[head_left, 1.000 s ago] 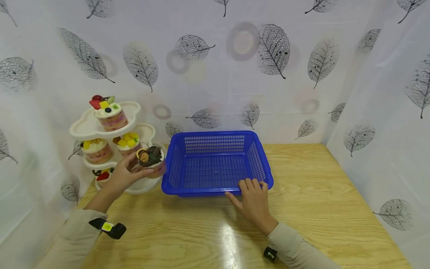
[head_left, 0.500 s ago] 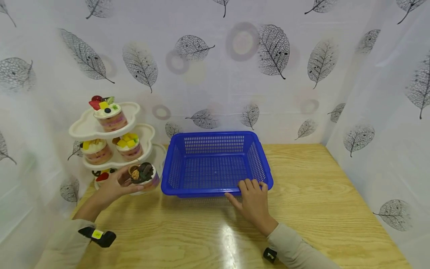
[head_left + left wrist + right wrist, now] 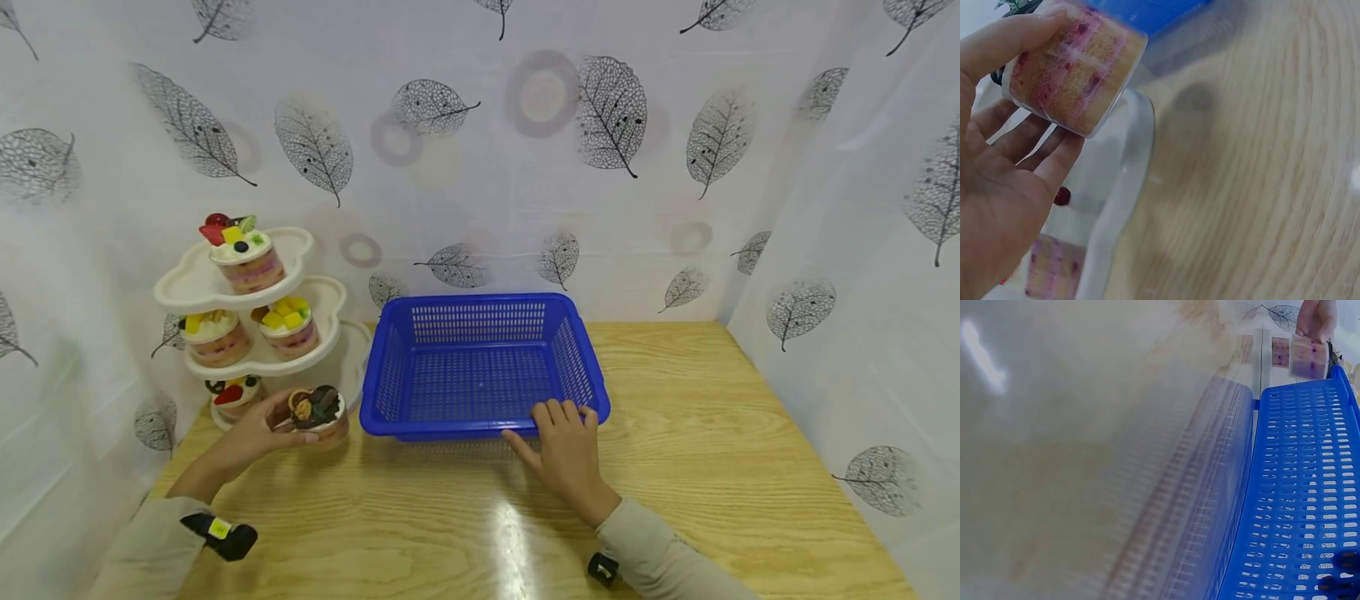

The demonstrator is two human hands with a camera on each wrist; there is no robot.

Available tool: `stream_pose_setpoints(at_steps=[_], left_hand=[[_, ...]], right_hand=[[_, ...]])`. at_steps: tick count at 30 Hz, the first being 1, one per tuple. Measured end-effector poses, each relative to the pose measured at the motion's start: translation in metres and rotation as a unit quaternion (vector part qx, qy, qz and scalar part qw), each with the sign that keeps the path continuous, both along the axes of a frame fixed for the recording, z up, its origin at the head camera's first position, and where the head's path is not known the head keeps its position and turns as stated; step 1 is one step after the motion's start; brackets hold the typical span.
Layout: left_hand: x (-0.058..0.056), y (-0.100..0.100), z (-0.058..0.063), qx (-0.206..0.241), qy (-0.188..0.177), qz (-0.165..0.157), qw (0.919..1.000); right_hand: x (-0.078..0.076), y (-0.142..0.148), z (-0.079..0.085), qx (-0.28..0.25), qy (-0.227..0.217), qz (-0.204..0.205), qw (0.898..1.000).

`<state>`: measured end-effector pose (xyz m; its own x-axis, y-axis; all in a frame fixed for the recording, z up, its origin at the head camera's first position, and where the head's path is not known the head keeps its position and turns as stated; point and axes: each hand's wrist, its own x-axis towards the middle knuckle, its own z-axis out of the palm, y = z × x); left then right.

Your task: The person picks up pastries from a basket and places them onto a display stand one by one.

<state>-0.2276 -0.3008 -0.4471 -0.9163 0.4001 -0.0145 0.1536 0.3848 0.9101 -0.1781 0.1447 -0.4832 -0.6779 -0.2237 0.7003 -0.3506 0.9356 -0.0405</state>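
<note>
In the head view my left hand (image 3: 251,433) holds a clear cake cup (image 3: 320,417) topped with dark chocolate pieces, thumb and fingers around its side. The cup is above the front of the bottom tier of a white tiered stand (image 3: 180,287). In the left wrist view, layered pink and tan cake shows through the cup wall (image 3: 1072,75), and the left hand (image 3: 1004,200) supports it from below. My right hand (image 3: 566,450) grips the front rim of a blue plastic basket (image 3: 442,429), fingers bent over the edge. Nothing lies inside the basket.
Fruit-topped cake cups stand on the stand: one on the top tier (image 3: 251,267), a pair on the middle tier, such as the mango-topped cup (image 3: 288,329), and a strawberry-topped cup (image 3: 232,398) below. Leaf-print sheeting (image 3: 480,192) surrounds the wooden table (image 3: 675,467).
My left hand has lowered the chocolate-topped cake cup from the bottom tier area toward the stand's front and drawn it nearer. The right hand and basket have stayed still.
</note>
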Motion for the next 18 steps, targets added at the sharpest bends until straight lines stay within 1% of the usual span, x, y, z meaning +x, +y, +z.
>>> stream_pose_setpoints(at_steps=[3, 6, 10, 13, 17, 18], left_hand=[[-0.002, -0.003, -0.005, 0.003, 0.001, 0.009, 1.0], [-0.004, -0.005, -0.01, -0.001, -0.007, 0.026, 0.9996], [-0.006, -0.006, -0.014, -0.011, -0.014, 0.052, 0.9985], [-0.009, -0.006, -0.017, -0.015, -0.008, 0.072, 0.9973], [-0.01, -0.006, -0.02, -0.011, -0.005, 0.092, 0.9957], [-0.011, -0.006, -0.021, -0.01, -0.009, 0.099, 0.995]], right_hand=[[0.0, 0.001, 0.0, 0.0, -0.001, 0.0, 1.0], [0.0, 0.001, -0.001, 0.0, -0.003, 0.001, 1.0], [0.0, 0.001, -0.001, 0.0, -0.003, -0.002, 1.0], [0.0, 0.001, 0.0, -0.002, -0.002, 0.0, 1.0], [0.0, 0.0, -0.001, -0.003, -0.005, 0.002, 1.0], [0.0, 0.0, -0.001, -0.002, -0.005, 0.002, 1.0]])
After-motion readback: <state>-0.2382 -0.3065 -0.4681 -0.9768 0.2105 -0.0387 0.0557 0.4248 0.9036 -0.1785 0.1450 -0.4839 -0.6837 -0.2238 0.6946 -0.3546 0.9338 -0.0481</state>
